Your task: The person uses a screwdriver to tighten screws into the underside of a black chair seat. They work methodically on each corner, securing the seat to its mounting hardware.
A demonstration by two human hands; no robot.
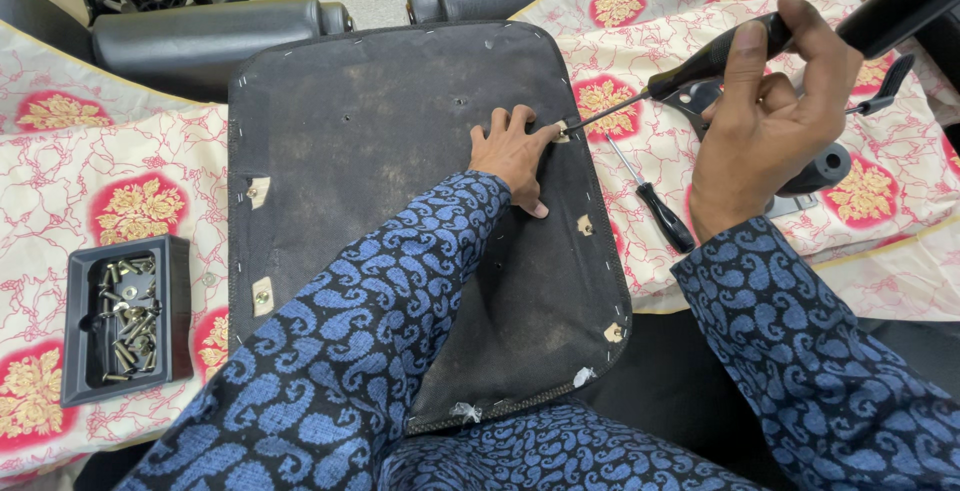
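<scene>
**Count of things in view**

Two hands: the left hand (pixel 512 156) and the right hand (pixel 765 116), each in a blue patterned sleeve.

Two screwdrivers: one screwdriver in the right hand (pixel 690 69) and one spare screwdriver (pixel 655 199) lying on the cloth.

One dark seat base (pixel 400 191), underside up, with five pale mounting patches showing along its edges; any under the arm cannot be seen.

One black tray (pixel 178 301) holding a heap of bolts (pixel 128 316), too many and too tangled to count.

One black metal chair mechanism (pixel 830 163).

Two black padded armrests (pixel 210 36) at the top.

One floral cloth (pixel 60 191).
</scene>
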